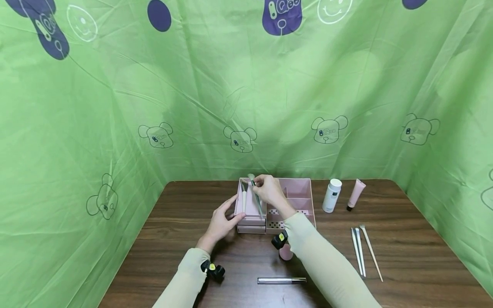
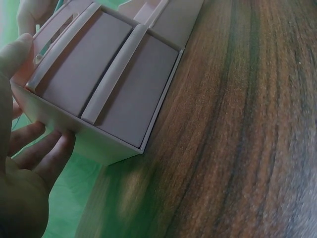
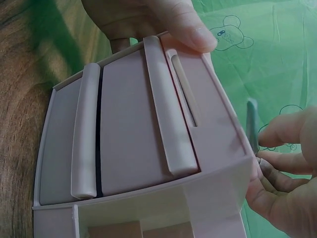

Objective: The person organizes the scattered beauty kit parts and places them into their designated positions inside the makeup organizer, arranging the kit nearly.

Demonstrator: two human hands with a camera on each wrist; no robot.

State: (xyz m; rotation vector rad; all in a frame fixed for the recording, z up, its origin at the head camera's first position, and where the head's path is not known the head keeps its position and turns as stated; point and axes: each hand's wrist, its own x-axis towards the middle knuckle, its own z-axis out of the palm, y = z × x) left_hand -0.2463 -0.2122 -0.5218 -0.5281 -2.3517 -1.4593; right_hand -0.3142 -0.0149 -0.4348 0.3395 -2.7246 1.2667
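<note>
My right hand (image 1: 268, 190) pinches a makeup brush (image 1: 257, 200) near its bristle end, over the top of a pink desktop organizer (image 1: 251, 229). The brush's dark green handle slants down toward the organizer's front. Beside it, a makeup brush with a pale handle (image 1: 244, 201) lies in the same top-left tray. My left hand (image 1: 220, 221) grips the organizer's front left corner. In the left wrist view its thumb (image 2: 17, 52) is on the top edge and its fingers touch the side wall. Two closed drawers (image 3: 131, 119) show on the front in the right wrist view.
Right of the organizer stand a white bottle (image 1: 331, 196) and a pink tube (image 1: 356, 194). Three brushes lie at the right, one a pale brush (image 1: 372, 252). A silver pen-like tube (image 1: 281, 280) lies in front. A small pink round item (image 1: 286, 253) is partly under the right arm.
</note>
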